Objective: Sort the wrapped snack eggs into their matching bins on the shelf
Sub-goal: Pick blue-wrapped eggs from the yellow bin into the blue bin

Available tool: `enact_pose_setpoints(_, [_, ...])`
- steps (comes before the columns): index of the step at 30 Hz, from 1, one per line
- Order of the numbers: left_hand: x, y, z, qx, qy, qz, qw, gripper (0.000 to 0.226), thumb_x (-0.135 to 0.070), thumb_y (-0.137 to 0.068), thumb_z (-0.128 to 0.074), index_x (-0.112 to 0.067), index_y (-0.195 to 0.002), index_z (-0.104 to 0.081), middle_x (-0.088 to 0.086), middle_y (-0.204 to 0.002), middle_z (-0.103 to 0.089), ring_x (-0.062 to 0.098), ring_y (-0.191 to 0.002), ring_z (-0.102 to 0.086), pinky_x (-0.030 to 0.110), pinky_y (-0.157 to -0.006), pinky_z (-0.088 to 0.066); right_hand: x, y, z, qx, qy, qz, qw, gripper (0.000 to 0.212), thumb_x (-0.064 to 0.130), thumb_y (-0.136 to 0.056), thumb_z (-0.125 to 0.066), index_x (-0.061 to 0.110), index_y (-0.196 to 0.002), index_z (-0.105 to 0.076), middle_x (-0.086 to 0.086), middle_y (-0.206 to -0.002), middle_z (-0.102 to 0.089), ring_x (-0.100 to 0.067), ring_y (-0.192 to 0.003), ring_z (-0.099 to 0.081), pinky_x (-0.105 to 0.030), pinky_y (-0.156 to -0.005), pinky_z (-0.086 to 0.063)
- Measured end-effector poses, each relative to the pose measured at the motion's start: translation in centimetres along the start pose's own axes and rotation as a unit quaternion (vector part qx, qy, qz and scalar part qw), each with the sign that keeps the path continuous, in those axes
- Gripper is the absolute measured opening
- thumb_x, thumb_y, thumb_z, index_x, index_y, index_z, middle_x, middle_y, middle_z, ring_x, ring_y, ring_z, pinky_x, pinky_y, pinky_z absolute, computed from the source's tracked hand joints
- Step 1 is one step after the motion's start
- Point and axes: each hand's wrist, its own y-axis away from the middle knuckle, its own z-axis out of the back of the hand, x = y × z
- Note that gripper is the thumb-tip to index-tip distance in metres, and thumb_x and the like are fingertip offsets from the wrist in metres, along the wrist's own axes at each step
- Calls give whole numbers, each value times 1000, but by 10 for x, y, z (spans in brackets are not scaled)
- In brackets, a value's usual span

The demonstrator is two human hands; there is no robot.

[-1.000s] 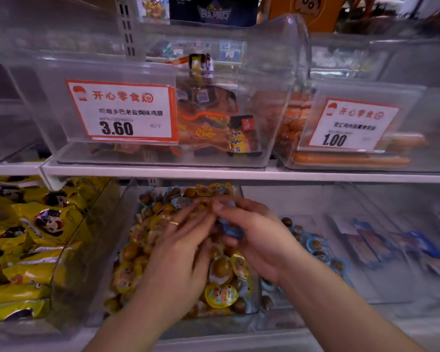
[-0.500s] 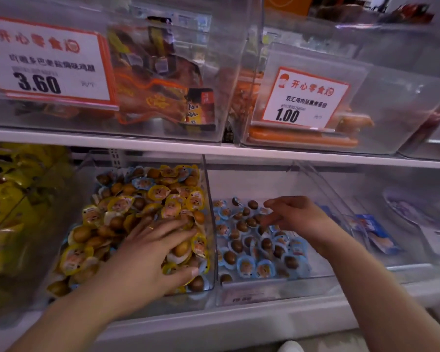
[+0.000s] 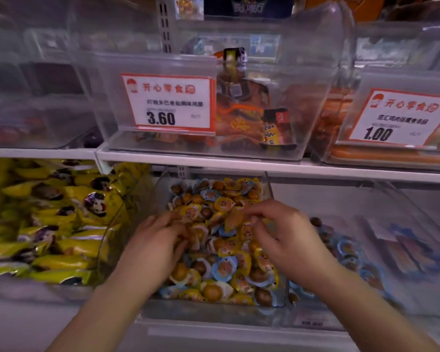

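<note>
A clear middle bin (image 3: 277, 298) holds a heap of yellow-wrapped eggs (image 3: 222, 204), with a few blue-wrapped eggs (image 3: 224, 269) mixed in. Both hands are down in this heap. My left hand (image 3: 158, 242) lies on the left side, its fingers bent into the eggs. My right hand (image 3: 282, 237) is on the right side, with its fingertips curled down next to a tilted yellow wrapper (image 3: 233, 219). Motion blur hides whether either hand holds an egg. The clear bin to the right holds more blue-wrapped eggs (image 3: 346, 250).
Yellow snack packs (image 3: 48, 224) fill the bin on the left. Flat blue packets (image 3: 412, 252) lie at the far right. The white upper shelf (image 3: 214, 161) carries clear bins with price tags 3.60 (image 3: 167, 104) and 1.00 (image 3: 399, 118), close above the hands.
My right hand has come back from the blue-egg bin into the middle bin. My left hand stayed in the heap, and its flat fingers are now bent. The view swung left and up.
</note>
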Motion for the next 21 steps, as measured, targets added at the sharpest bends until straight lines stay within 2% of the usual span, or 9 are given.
enact_pose_setpoints(2, [2, 0, -4, -8, -29, 7, 1000, 15, -23, -78, -67, -21, -91, -74, 7, -108, -66, 37, -94, -61, 43, -81, -53, 11, -3, -15, 105, 52, 42, 992, 28, 28, -96, -54, 25, -119, -69, 8, -113, -68, -7, -107, -59, -20, -92, -47])
enact_pose_setpoints(4, [0, -2, -8, -7, -34, 10, 999, 24, -27, -85, -60, -24, -104, -74, 6, -121, -63, 36, -113, -56, 44, -93, -48, 14, -4, -30, 208, 145, 70, 965, 35, 38, -94, -53, 31, -127, -62, 8, -120, -64, -13, -116, -54, -31, -97, -47])
enact_pose_setpoints(7, [-2, -5, -8, -20, 40, 0, 999, 26, -37, -93, -56, -31, -115, -70, -4, -140, -53, 26, -133, -44, 41, -106, -37, 14, -5, -45, 323, 224, 60, 918, 50, 44, -89, -58, 36, -138, -51, 7, -136, -51, -19, -130, -39, -39, -108, -36])
enact_pose_setpoints(10, [-2, -6, -4, 18, 146, -37, 988, 27, -50, -90, -56, -37, -110, -69, -13, -148, -44, 14, -144, -29, 40, -114, -28, 9, -9, -51, 302, 279, 64, 909, 44, 39, -90, -59, 35, -133, -55, 5, -135, -45, -23, -130, -34, -42, -106, -33])
enact_pose_setpoints(12, [-2, -4, -3, 80, 145, -56, 985, 40, -64, -82, -53, -38, -106, -69, -15, -151, -40, 11, -147, -20, 40, -119, -19, 6, -13, -50, 269, 303, 39, 913, 38, 38, -90, -60, 33, -128, -58, 3, -133, -45, -25, -129, -36, -41, -103, -36])
enact_pose_setpoints(14, [0, -1, -2, 127, 111, -43, 985, 50, -73, -77, -54, -39, -111, -68, -15, -154, -34, 11, -148, -10, 35, -122, -9, 5, -15, -50, 261, 306, 10, 915, 37, 38, -91, -60, 31, -127, -60, 3, -136, -47, -25, -130, -37, -40, -104, -39])
enact_pose_setpoints(18, [-2, 1, 2, 134, 88, -37, 986, 51, -64, -73, -62, -41, -118, -66, -16, -156, -32, 12, -149, -8, 31, -121, -3, 7, -12, -52, 238, 306, 3, 922, 29, 36, -92, -56, 28, -119, -62, 4, -132, -52, -23, -127, -40, -37, -103, -40])
enact_pose_setpoints(21, [0, 2, 3, 119, 67, -36, 990, 44, -50, -71, -66, -41, -114, -65, -15, -152, -37, 15, -149, -14, 37, -122, -7, 12, -13, -47, 205, 263, 2, 943, 27, 33, -94, -54, 25, -118, -62, 5, -121, -60, -20, -121, -45, -33, -97, -42])
